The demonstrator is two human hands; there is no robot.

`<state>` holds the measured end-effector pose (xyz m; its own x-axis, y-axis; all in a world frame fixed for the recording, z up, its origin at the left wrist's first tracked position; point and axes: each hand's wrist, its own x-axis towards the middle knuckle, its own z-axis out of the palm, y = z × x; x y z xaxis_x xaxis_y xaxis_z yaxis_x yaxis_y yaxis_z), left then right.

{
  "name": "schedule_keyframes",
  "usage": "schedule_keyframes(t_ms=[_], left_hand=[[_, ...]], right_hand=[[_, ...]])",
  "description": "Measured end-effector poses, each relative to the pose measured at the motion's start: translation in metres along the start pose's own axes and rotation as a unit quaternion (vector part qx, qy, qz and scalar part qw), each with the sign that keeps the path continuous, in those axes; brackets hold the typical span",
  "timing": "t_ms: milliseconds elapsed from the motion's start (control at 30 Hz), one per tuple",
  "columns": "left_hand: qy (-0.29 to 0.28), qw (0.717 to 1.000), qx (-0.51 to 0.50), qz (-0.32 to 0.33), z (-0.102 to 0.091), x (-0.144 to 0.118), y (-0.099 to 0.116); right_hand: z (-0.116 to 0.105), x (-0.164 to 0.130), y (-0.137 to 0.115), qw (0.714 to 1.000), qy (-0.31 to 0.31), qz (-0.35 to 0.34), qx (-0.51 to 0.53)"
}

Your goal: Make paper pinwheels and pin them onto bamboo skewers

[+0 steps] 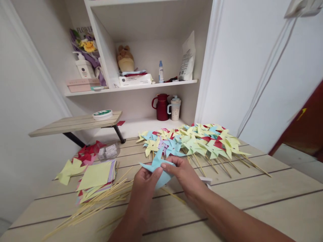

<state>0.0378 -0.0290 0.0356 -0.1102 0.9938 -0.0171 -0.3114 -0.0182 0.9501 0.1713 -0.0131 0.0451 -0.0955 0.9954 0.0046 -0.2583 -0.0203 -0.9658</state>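
Note:
A light blue paper pinwheel (156, 160) is held between my two hands above the table. My left hand (145, 183) grips its lower left side, the thumb on top of the paper. On the right, my right hand (180, 169) pinches another blade between thumb and fingers. The fingertips behind the paper are hidden. Loose wooden sticks (101, 201) lie to the left of my left hand, and a single stick (174, 195) rests below the pinwheel. Just beyond my hands is a mass of pinwheels on sticks (191, 143) in yellow, blue, green, red and purple.
At the left lie stacked paper squares (94, 175), a yellow folded pinwheel (71, 170), red paper pieces (88, 153) and a clear container (108, 152). A small raised shelf (75, 123) stands behind them. A red jug (162, 107) and a cup (175, 108) stand at the back.

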Motion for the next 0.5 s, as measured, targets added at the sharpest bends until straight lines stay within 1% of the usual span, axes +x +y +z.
schedule_keyframes(t_ms=[100, 167, 300, 500], left_hand=[[0.030, 0.999, 0.036, 0.001, -0.005, 0.000, 0.001], [0.038, 0.997, 0.064, -0.013, -0.009, 0.000, 0.002], [0.044, 0.992, 0.111, -0.034, -0.014, 0.000, 0.002], [0.065, 0.987, 0.147, -0.024, -0.014, -0.002, 0.002]], right_hand=[[0.000, -0.002, 0.002, 1.000, -0.024, 0.014, 0.000], [0.000, -0.002, 0.004, 0.999, -0.032, 0.031, 0.007], [-0.001, 0.001, 0.006, 0.997, -0.034, 0.058, 0.031], [-0.004, 0.004, 0.009, 0.997, -0.035, 0.061, 0.035]])
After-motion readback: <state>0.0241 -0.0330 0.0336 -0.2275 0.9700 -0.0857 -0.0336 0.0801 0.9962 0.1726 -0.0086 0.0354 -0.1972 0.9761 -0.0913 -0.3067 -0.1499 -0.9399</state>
